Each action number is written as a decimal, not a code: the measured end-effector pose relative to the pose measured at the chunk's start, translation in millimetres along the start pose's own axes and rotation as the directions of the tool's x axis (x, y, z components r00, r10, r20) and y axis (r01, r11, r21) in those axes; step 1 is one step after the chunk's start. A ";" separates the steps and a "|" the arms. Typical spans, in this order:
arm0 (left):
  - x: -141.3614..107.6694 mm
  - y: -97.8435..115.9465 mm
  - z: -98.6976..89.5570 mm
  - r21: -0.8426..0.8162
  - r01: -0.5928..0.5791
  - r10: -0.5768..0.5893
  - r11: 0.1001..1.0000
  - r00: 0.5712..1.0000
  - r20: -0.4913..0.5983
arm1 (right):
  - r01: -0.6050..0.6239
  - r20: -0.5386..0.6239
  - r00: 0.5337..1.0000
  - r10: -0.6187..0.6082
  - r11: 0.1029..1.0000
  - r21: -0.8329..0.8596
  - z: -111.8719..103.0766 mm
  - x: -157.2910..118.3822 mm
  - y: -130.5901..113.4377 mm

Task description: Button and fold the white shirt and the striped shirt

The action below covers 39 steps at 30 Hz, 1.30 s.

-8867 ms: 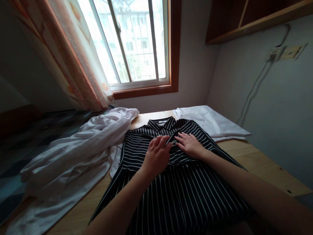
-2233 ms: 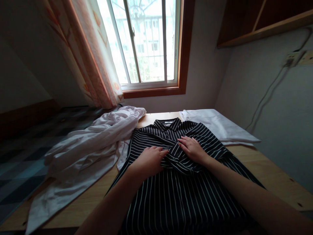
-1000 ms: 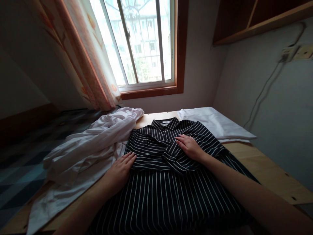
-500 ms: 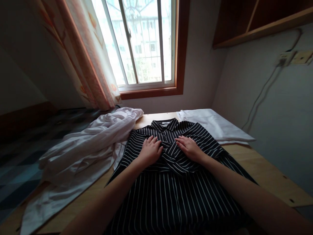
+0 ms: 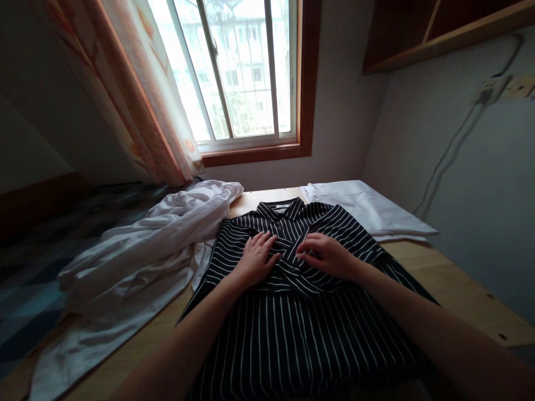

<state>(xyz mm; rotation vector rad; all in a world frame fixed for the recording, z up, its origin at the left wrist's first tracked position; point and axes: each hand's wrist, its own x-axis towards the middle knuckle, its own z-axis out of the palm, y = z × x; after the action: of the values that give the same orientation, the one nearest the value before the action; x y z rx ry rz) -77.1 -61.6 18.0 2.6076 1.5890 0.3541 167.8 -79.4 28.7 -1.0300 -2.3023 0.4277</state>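
Observation:
A black shirt with white stripes (image 5: 292, 334) lies front up, its collar toward the window and its sleeves folded across the chest. My left hand (image 5: 256, 260) rests flat on the folded sleeve left of the middle, fingers spread. On the right, my right hand (image 5: 326, 255) is curled over the other sleeve near the button line, thumb and fingertips apart. No cloth shows between those fingers. The palms hide parts of both sleeves.
Crumpled white cloth (image 5: 137, 245) lies along the left side of the wooden board (image 5: 455, 278). Folded white cloth (image 5: 363, 209) is at the back right. Behind are a window (image 5: 246, 72) and a curtain (image 5: 137, 94); a cord hangs on the right wall.
My right hand has gone from lying flat to curled, with its fingers lifted a little. My left hand stays on the shirt. The view has shifted slightly.

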 end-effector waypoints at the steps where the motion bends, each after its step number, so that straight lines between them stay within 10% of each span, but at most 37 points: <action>1: -1.2 0.1 -6.1 -0.034 -0.040 0.040 0.999 0.999 -0.020 | 0.001 0.115 0.993 -0.003 1.000 0.019 -3.8 -2.4 -7.0; 5: -8.7 7.2 -37.2 -0.292 -0.191 0.198 0.937 0.980 -0.006 | -0.057 0.405 0.913 0.057 0.998 -0.012 -9.6 -12.0 -27.1; 14: -22.4 24.1 -44.4 -0.359 -0.385 0.485 0.850 0.838 0.250 | -0.034 0.362 0.930 0.064 0.996 -0.088 -3.4 -17.0 -31.7; 26: -22.9 26.5 -44.9 -0.227 -0.390 0.439 0.892 0.868 0.234 | -0.200 0.423 0.903 0.067 0.940 0.276 -13.3 -7.4 -5.6; 32: -22.1 26.1 -48.2 -0.246 -0.448 0.495 0.860 0.850 0.179 | -0.307 0.219 0.951 0.217 0.720 0.622 -20.3 -1.5 0.8; 39: -22.8 26.1 -44.9 -0.345 -0.536 0.599 0.771 0.794 0.105 | -0.320 0.135 0.874 0.467 0.345 0.883 -16.3 0.2 4.0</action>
<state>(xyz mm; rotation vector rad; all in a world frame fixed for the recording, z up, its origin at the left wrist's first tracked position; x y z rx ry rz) -74.8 -96.6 62.5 2.7054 0.5801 0.3020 180.1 -75.7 39.5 -0.9475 -1.2511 1.5289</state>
